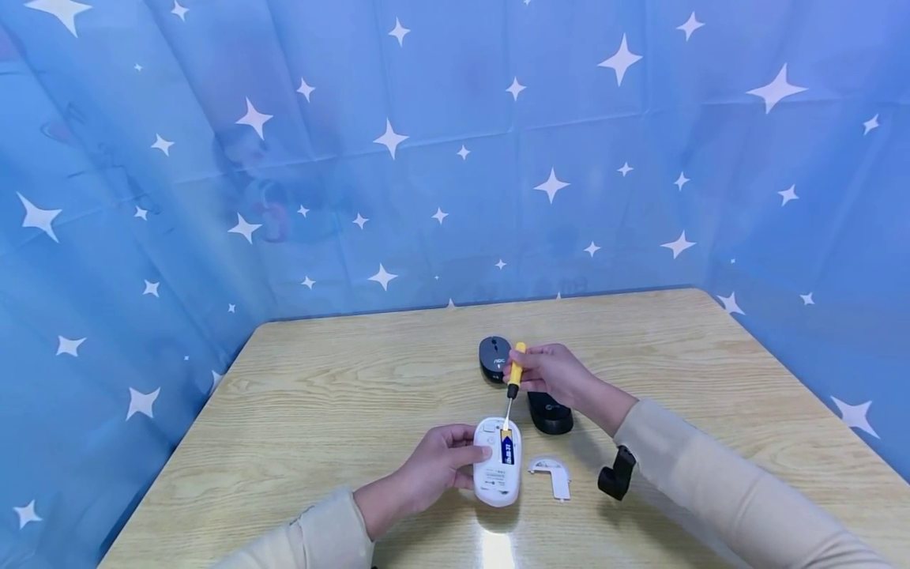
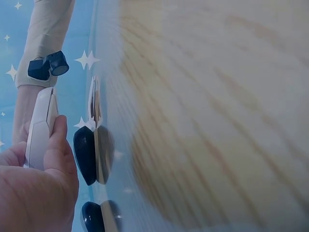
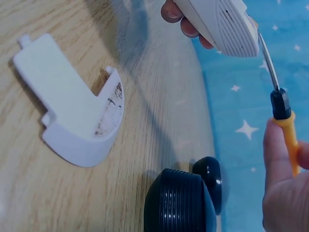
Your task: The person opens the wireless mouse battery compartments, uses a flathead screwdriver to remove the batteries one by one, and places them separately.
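My left hand (image 1: 444,462) grips a white computer mouse (image 1: 498,482) by its side, underside up, above the table. Its battery slot is uncovered and holds a blue and yellow battery (image 1: 507,450). In my right hand (image 1: 558,375) is a screwdriver with a yellow handle (image 1: 517,365), pinched between thumb and fingers. Its metal shaft (image 3: 268,58) points down, the tip at the upper end of the battery slot. The white battery cover (image 1: 558,478) lies on the table right of the mouse; the right wrist view shows its curved end and flat tongue (image 3: 58,79).
Two black mice stand on the wooden table (image 1: 341,395): one mouse (image 1: 494,356) behind the right hand, another mouse (image 1: 550,415) partly under it. A black wrist camera (image 1: 617,472) sits on the right sleeve. A blue star-patterned curtain (image 1: 455,158) hangs behind the table.
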The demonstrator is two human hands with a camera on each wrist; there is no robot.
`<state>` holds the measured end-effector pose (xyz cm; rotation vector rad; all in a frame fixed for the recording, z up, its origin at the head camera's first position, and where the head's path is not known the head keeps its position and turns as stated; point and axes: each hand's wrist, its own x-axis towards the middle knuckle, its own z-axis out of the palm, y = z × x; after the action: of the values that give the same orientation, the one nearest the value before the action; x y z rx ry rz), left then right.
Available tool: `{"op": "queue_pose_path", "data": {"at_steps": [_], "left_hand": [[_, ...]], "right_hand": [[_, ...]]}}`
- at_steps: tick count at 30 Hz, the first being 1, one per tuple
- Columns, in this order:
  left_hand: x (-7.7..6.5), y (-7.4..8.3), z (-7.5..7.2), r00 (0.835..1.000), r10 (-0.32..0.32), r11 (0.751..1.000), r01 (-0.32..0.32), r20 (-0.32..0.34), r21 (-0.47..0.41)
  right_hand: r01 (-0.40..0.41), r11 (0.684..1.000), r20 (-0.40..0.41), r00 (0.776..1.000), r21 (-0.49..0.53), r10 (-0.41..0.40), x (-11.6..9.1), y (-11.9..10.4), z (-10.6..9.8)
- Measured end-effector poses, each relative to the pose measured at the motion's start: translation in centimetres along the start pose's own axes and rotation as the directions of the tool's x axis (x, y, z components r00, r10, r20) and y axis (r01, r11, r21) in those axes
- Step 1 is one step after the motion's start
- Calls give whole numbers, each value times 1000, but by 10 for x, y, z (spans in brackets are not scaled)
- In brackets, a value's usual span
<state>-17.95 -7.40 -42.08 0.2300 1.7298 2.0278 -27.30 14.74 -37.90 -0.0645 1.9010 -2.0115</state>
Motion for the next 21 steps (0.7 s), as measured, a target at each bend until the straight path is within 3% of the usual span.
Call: {"op": "queue_pose_path", "data": {"at_steps": [16, 21], "left_hand": [[0, 0, 2, 1000, 3, 1000, -3, 1, -11], [0, 1, 2, 1000, -1, 1000, 1, 1, -7]], "right_hand": [[-33, 999, 0, 999, 6, 33, 0, 6, 0], [-92, 995, -10, 996, 27, 92, 0, 7, 0]]}}
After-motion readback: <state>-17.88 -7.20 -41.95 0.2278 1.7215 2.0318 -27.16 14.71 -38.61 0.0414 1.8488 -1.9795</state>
